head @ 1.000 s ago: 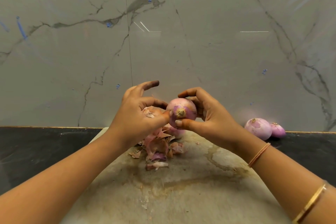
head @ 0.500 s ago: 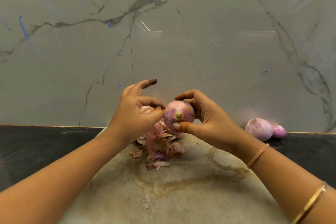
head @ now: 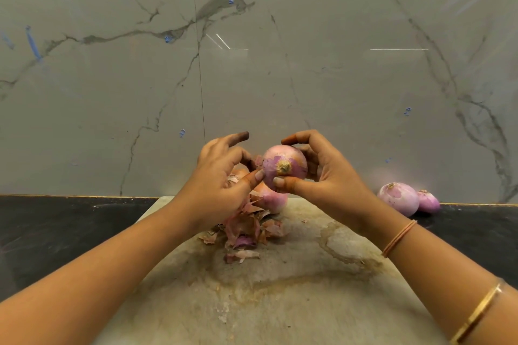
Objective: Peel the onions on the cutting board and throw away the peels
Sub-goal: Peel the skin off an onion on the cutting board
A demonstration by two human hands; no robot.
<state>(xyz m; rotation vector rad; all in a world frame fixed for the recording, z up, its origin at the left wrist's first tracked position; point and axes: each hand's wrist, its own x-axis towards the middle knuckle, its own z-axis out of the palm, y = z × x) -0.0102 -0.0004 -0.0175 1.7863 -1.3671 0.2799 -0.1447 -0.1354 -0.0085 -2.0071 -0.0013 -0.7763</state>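
Observation:
A pink onion (head: 284, 166) is held above the stained cutting board (head: 280, 288), root end facing me. My right hand (head: 325, 176) grips it between thumb and curled fingers. My left hand (head: 221, 179) pinches at the onion's left side with thumb and fingers, index finger raised. Under the hands another onion (head: 270, 199) lies on the board, partly hidden. A pile of dry pink-brown peels (head: 246, 230) lies in front of it.
Two peeled onions (head: 398, 199) (head: 428, 201) rest on the black counter (head: 56, 232) at the right, against the grey marble wall (head: 252, 64). The board's near half shows only stains.
The held onion has turned slightly in my hands and my left thumb has shifted along its left side. Both hands stay in about the same place.

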